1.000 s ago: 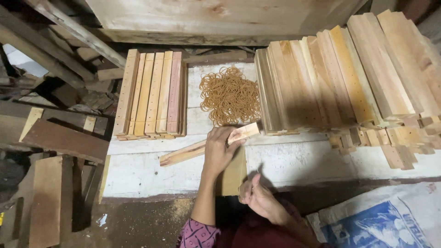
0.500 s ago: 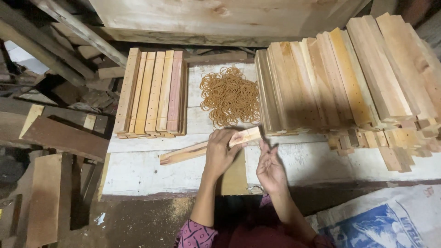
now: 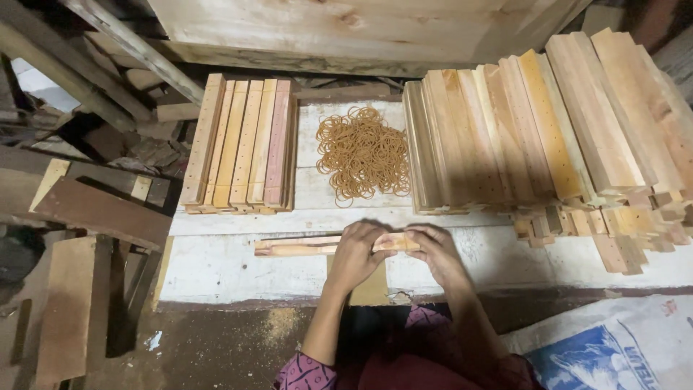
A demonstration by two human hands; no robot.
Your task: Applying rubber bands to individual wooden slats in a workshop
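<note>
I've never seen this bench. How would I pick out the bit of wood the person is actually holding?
Start at the white-painted board that serves as the worktop, with a heap of tan rubber bands in its middle. Just in front of that heap, both hands grip a thin bundle of wooden slats. Unlike the stacks either side, it lies crosswise, alone, along the near edge.

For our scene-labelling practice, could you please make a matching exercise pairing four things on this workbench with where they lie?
Things:
1. pile of tan rubber bands
2. neat row of flat drilled wooden slats
3. large leaning stack of pale wooden slats
4. thin wooden strip bundle

Places:
A. far right of the white bench
B. under both hands, near the front edge
C. centre, between the two slat groups
D. left of the rubber bands

Pairs: 1-C, 2-D, 3-A, 4-B
</note>
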